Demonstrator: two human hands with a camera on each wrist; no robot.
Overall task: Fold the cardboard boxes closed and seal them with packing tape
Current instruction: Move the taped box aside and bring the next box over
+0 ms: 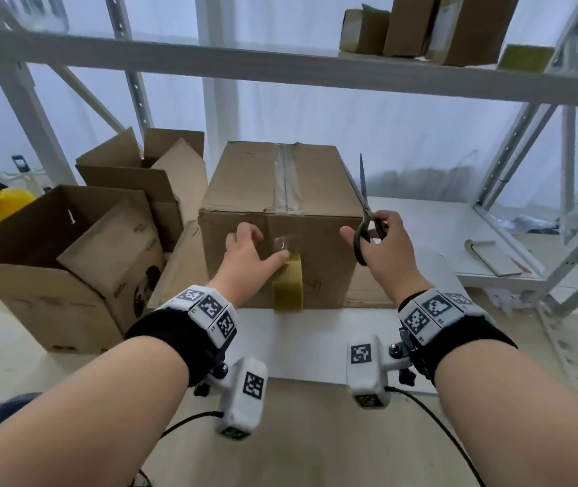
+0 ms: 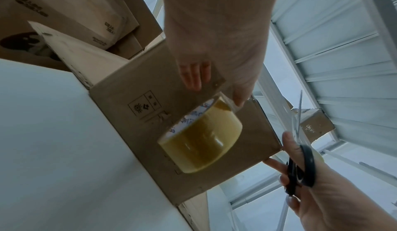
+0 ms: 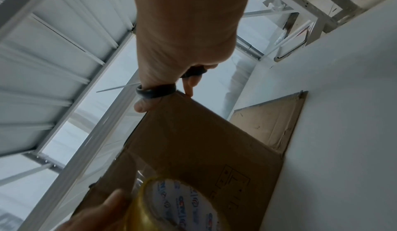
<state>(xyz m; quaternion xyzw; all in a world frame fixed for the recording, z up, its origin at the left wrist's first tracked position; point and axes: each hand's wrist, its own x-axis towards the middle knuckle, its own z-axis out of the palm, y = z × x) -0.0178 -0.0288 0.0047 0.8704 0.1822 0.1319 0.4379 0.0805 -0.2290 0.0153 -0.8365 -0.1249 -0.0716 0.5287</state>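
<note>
1. My left hand (image 1: 245, 249) lies against the near face of the closed cardboard box (image 1: 315, 170), fingers fairly straight and spread, the thumb pressing the clear tape strip (image 1: 282, 242) onto the cardboard; it grips nothing.
2. The tape roll (image 2: 200, 137) hangs from that strip just below my thumb, against the box front and above the white table (image 1: 315, 346).
3. My right hand (image 1: 380, 246) is closed round the black handles of the scissors (image 1: 365, 209), blades together and pointing up, beside the box's right front corner.
4. The box stands at the middle of the table, a taped seam along its top.
5. Two open boxes (image 1: 70, 247) stand to its left.
</note>
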